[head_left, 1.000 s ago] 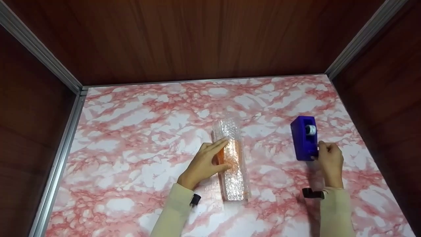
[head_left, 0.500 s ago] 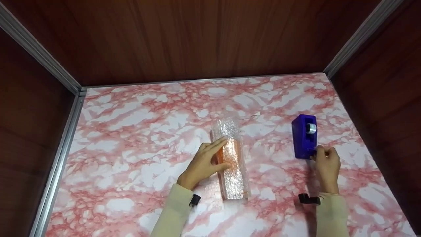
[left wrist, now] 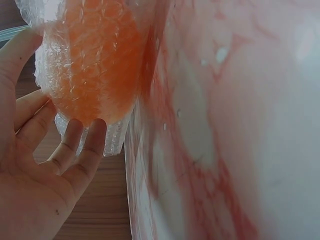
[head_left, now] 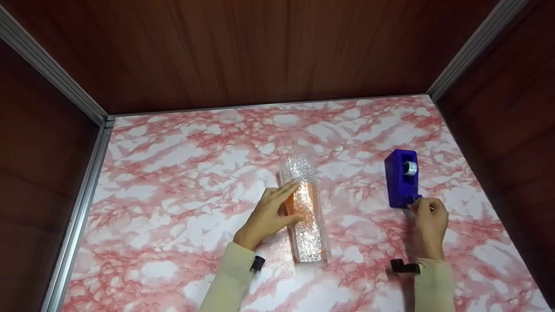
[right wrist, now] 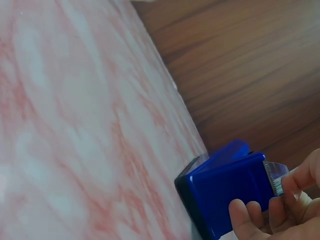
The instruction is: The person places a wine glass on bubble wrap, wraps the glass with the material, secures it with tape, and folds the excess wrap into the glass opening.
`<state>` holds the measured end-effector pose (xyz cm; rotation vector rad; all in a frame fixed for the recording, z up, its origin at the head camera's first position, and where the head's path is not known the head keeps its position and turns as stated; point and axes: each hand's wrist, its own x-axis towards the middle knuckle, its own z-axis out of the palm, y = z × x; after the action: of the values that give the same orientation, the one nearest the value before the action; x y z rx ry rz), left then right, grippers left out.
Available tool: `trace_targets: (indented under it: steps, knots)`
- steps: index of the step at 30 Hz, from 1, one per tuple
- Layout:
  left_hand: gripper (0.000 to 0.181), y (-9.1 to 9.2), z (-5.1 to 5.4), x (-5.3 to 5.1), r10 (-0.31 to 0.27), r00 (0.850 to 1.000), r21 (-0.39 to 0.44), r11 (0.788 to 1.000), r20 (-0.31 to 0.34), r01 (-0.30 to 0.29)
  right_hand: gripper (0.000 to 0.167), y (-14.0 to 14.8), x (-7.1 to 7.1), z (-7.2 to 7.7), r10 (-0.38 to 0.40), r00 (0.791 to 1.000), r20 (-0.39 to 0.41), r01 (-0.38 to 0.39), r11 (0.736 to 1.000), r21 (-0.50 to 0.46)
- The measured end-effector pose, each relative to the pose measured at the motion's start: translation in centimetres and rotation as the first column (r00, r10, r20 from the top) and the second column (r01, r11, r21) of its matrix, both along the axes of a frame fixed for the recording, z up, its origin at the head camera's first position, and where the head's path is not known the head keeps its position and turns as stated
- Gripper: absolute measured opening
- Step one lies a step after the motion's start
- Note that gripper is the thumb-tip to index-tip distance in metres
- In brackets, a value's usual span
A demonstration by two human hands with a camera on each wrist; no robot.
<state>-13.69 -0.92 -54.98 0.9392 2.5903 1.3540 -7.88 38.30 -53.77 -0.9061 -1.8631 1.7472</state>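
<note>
A long bundle of clear bubble wrap (head_left: 308,245) around something orange (left wrist: 102,55) lies mid-table in the head view. My left hand (head_left: 271,212) rests on its left side, with thumb and extended fingers pressing its top; the other fingers are beside it in the left wrist view. To the right stands a blue-purple tape dispenser (head_left: 401,180) with a roll of tape (head_left: 410,168) in it. At its near end, my right hand (head_left: 431,221) pinches the clear tape (right wrist: 276,170) between thumb and finger, by the toothed cutter (right wrist: 270,176).
The table (head_left: 173,186) has a red and white marbled top. Dark brown wood panels (head_left: 260,52) with metal edge strips (head_left: 78,208) stand at its back and sides. Black camera mounts (head_left: 405,266) sit at both wrists.
My right hand has drawn slightly toward me and left, from the dispenser's side to just before its cutter end. The dispenser shifted slightly. The left hand and bundle stay put.
</note>
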Motion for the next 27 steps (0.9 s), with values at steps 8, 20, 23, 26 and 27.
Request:
trace_targets:
  steps: [8, 20, 23, 26, 27]
  knots:
    - [0.086, 0.1, 0.0, 0.1, 0.005, 1.0, -0.002, 1.0, 0.017, -0.005, 0.02, -0.3, 0.2, -0.6, -0.048, 0.998, -0.051, 0.047, 0.998, -0.034]
    - [0.086, 0.1, -0.2, 0.1, 0.003, 1.0, 0.0, 1.0, 0.027, -0.003, 0.021, -0.3, 0.2, -1.2, -0.136, 0.984, -0.115, 0.048, 0.825, -0.563]
    - [0.086, 0.2, -0.1, 0.1, 0.006, 1.0, 0.0, 1.0, 0.019, -0.006, 0.021, -0.1, 0.1, -1.1, -0.155, 0.984, -0.086, 0.066, 0.768, -0.637]
    - [0.086, 0.2, -0.1, 0.1, 0.01, 1.0, -0.004, 1.0, 0.01, -0.01, 0.02, 0.0, -0.2, -1.0, -0.163, 0.984, -0.075, 0.073, 0.745, -0.663]
    - [0.086, 0.2, -0.1, 0.1, 0.011, 1.0, -0.003, 1.0, 0.008, -0.011, 0.02, 0.0, -0.3, -1.0, -0.165, 0.983, -0.075, 0.074, 0.743, -0.665]
